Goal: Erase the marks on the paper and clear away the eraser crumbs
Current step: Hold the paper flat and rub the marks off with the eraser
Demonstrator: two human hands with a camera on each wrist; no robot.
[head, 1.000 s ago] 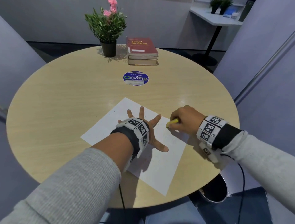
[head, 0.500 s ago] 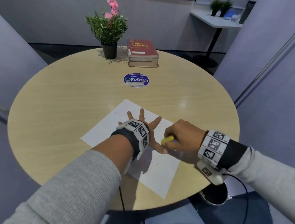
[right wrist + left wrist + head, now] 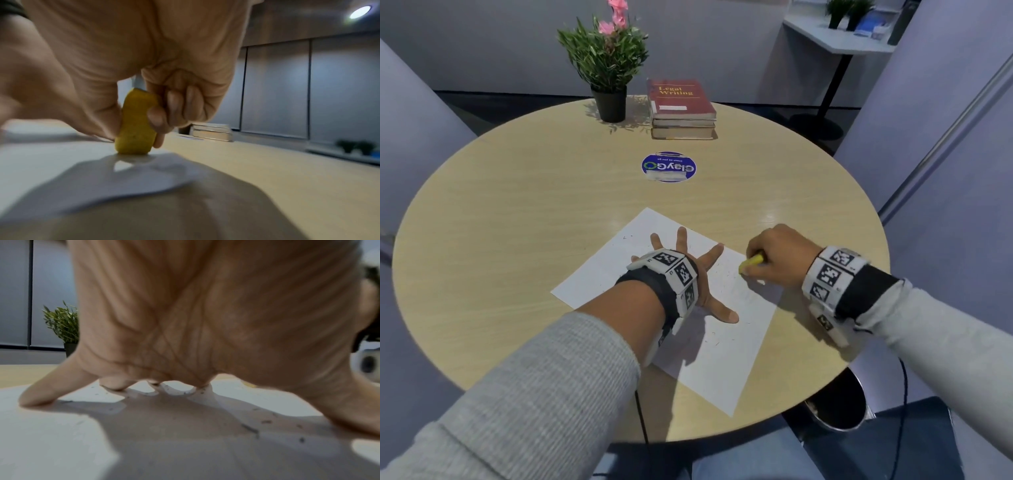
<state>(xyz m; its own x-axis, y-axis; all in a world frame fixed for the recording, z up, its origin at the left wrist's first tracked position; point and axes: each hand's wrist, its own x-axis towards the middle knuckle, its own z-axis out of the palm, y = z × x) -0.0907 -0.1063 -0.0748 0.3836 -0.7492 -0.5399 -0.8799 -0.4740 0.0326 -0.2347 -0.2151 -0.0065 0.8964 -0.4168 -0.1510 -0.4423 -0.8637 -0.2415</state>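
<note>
A white sheet of paper (image 3: 715, 356) lies on the round wooden table (image 3: 517, 219) near its front edge. My left hand (image 3: 688, 274) presses flat on the sheet with fingers spread. My right hand (image 3: 777, 257) pinches a yellow eraser (image 3: 751, 262) and holds its end on the paper's right edge. In the right wrist view the eraser (image 3: 135, 123) stands on end on the paper (image 3: 51, 159), gripped between thumb and fingers. Small dark eraser crumbs (image 3: 251, 429) are scattered over the paper (image 3: 51, 434) under and around my left hand (image 3: 205, 313). Faint specks (image 3: 726, 274) show between the hands.
At the table's far side stand a potted plant (image 3: 607, 68) and a stack of books (image 3: 681, 109). A round blue sticker (image 3: 668, 167) sits mid-table. A dark bin (image 3: 835, 404) is on the floor below the table's right front edge.
My right hand with the eraser swung in toward my left thumb, then back out to the paper's right edge. The left hand stayed pressed on the sheet.
</note>
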